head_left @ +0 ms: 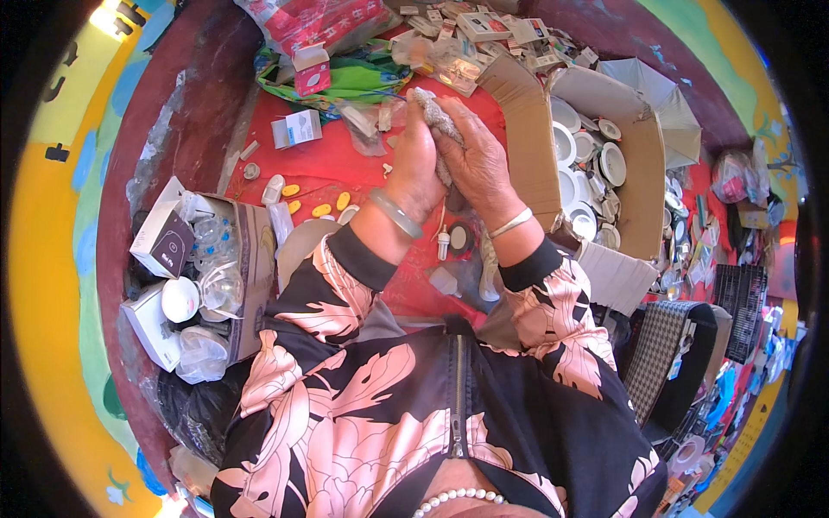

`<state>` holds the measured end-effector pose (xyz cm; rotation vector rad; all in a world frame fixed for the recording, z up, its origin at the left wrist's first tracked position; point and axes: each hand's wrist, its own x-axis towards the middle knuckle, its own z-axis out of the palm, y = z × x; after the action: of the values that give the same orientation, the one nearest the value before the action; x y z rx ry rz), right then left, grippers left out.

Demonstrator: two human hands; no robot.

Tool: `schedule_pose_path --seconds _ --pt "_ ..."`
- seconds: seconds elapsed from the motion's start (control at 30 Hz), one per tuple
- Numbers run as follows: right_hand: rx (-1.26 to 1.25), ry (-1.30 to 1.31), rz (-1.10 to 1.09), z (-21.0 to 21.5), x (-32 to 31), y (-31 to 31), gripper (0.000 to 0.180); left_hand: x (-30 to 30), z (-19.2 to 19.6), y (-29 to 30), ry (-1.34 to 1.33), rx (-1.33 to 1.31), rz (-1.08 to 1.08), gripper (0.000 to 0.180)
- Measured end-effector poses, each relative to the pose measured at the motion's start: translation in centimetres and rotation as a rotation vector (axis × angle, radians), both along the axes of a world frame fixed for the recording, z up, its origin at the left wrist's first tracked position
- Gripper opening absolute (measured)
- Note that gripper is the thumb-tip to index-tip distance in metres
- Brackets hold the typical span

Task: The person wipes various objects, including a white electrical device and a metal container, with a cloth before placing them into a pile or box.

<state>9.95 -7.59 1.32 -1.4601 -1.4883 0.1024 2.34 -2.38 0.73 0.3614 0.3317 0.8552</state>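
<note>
Both my hands are pressed together in front of me, over a red sheet [380,276] laid out below. A crumpled greyish-white cloth [436,112] is squeezed between them. My left hand [411,168] has its palm against the cloth from the left, fingers pointing away from me. From the right, the bent fingers of my right hand [477,164] wrap round it. Whether anything sits inside the cloth is hidden. Under my wrists lie a small white bulb-shaped piece [444,245] and a round white-faced piece [458,236].
At the right stands an open cardboard box [639,207] of round white light fittings. A box of bulbs and packages [255,276] is at my left. Several yellow oval pieces [321,210], a white-blue carton [296,129] and a pink carton [312,71] lie ahead. Small boxes [484,26] pile up behind.
</note>
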Motion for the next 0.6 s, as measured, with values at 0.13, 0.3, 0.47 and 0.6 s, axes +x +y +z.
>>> schedule_pose_path --seconds 0.13,0.3,0.47,0.6 --pt "0.086 0.143 -0.126 -0.1 -0.8 -0.1 0.034 -0.2 1.3 -0.5 0.159 0.129 -0.030 0.037" --pt "-0.068 0.322 -0.312 1.7 -0.8 -0.6 0.026 -0.2 2.0 -1.5 0.139 0.245 -0.040 0.036" --pt "0.068 1.201 -0.012 1.4 4.1 -0.5 0.032 -0.3 0.4 -0.1 0.141 0.037 -0.044 0.043" --pt "-0.010 1.443 -0.160 2.6 7.0 -1.3 0.023 -0.6 -0.8 1.9 0.060 -0.130 0.037 0.051"
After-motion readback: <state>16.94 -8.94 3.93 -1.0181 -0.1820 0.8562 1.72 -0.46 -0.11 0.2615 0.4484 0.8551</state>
